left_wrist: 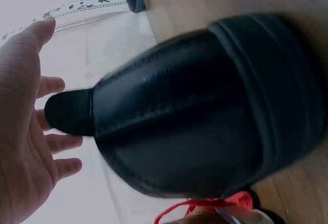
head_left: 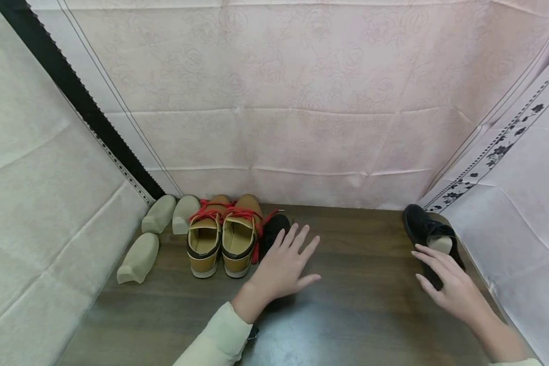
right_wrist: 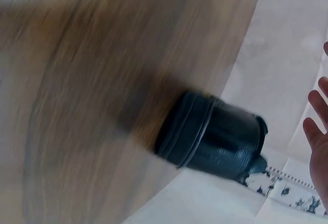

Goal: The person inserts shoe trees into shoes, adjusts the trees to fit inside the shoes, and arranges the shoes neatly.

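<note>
My left hand (head_left: 281,267), fingers straight and spread, hovers over a black shoe (head_left: 274,229) and hides most of it. In the left wrist view the heel of that shoe (left_wrist: 174,116) looms large, and the hand holds nothing. At the far right, my right hand (head_left: 450,287) is beside the other black shoe (head_left: 415,223), fingers extended; the head view does not settle whether they touch it. A pale shoe insert (head_left: 440,244) shows in that shoe's opening. The right wrist view shows the shoe's heel (right_wrist: 225,139) apart from the fingers.
Two tan shoes (head_left: 238,264) with red laces stand left of the left black shoe. Further left lie three pale shoe inserts (head_left: 139,256). Pale patterned sheets (head_left: 302,142) hang behind and along both sides of the wooden floor (head_left: 347,315).
</note>
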The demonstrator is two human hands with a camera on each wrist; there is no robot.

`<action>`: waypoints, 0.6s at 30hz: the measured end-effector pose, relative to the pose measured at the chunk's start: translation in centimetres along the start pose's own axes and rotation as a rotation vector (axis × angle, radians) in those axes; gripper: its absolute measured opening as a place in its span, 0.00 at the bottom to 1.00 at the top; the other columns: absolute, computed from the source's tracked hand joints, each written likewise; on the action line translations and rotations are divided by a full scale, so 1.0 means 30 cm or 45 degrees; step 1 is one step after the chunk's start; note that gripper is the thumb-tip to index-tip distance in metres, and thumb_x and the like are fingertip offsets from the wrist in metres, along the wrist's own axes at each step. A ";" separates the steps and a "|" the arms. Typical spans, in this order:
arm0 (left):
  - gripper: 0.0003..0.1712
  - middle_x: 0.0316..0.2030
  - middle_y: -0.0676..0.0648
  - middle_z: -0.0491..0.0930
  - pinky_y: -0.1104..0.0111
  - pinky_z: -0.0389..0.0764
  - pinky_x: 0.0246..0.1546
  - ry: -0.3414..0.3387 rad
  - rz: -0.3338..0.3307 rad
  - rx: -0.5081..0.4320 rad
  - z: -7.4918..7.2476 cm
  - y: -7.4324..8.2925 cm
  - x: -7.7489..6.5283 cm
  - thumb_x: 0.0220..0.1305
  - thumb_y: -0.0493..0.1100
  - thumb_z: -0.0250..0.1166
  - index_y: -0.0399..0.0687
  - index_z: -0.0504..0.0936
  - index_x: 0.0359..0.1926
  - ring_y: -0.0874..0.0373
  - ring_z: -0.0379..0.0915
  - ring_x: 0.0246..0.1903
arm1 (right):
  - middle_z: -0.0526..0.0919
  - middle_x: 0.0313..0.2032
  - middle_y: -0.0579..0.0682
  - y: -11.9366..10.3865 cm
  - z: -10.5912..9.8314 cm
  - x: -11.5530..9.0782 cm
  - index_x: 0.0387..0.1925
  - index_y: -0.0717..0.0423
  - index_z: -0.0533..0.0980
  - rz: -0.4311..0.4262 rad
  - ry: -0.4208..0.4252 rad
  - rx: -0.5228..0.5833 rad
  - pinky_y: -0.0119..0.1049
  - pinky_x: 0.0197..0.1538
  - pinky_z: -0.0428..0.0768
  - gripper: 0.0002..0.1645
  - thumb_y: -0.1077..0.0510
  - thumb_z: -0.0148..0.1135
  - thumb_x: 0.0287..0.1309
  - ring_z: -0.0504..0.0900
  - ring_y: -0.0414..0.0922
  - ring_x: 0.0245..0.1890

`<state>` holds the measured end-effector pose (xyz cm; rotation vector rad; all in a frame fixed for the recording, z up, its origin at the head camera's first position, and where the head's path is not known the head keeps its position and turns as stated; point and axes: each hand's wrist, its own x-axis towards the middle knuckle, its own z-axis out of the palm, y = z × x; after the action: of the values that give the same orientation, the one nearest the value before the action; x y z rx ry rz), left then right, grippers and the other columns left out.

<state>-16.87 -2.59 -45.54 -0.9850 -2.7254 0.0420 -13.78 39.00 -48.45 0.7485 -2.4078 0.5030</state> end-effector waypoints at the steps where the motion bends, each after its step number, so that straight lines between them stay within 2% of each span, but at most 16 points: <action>1: 0.48 0.80 0.42 0.55 0.45 0.59 0.76 -0.002 -0.001 0.004 -0.002 -0.005 -0.005 0.71 0.77 0.46 0.58 0.56 0.82 0.41 0.51 0.79 | 0.80 0.62 0.61 -0.009 0.006 0.005 0.60 0.60 0.80 -0.012 -0.007 0.002 0.20 0.74 0.53 0.37 0.34 0.48 0.75 0.72 0.44 0.65; 6: 0.48 0.80 0.41 0.56 0.45 0.61 0.76 0.029 -0.009 0.011 -0.012 -0.032 -0.031 0.71 0.77 0.48 0.58 0.57 0.81 0.41 0.53 0.79 | 0.78 0.65 0.58 -0.053 0.042 0.028 0.64 0.56 0.78 -0.050 -0.050 0.034 0.21 0.75 0.54 0.36 0.34 0.48 0.75 0.72 0.46 0.66; 10: 0.47 0.80 0.40 0.56 0.45 0.62 0.75 0.064 -0.005 0.001 -0.016 -0.053 -0.052 0.71 0.76 0.50 0.56 0.58 0.81 0.40 0.54 0.78 | 0.79 0.65 0.57 -0.090 0.074 0.043 0.64 0.58 0.79 -0.106 -0.035 0.073 0.22 0.75 0.56 0.34 0.37 0.50 0.75 0.75 0.51 0.64; 18: 0.48 0.80 0.39 0.56 0.44 0.61 0.75 0.052 -0.014 -0.018 -0.015 -0.100 -0.106 0.70 0.72 0.58 0.55 0.59 0.81 0.39 0.54 0.78 | 0.77 0.67 0.58 -0.172 0.117 0.058 0.66 0.57 0.77 -0.144 -0.105 0.145 0.19 0.74 0.56 0.35 0.35 0.49 0.75 0.76 0.53 0.63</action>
<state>-16.27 -6.94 -45.48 -0.9639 -2.6977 0.0011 -13.25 32.58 -49.17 0.9658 -2.4113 0.5773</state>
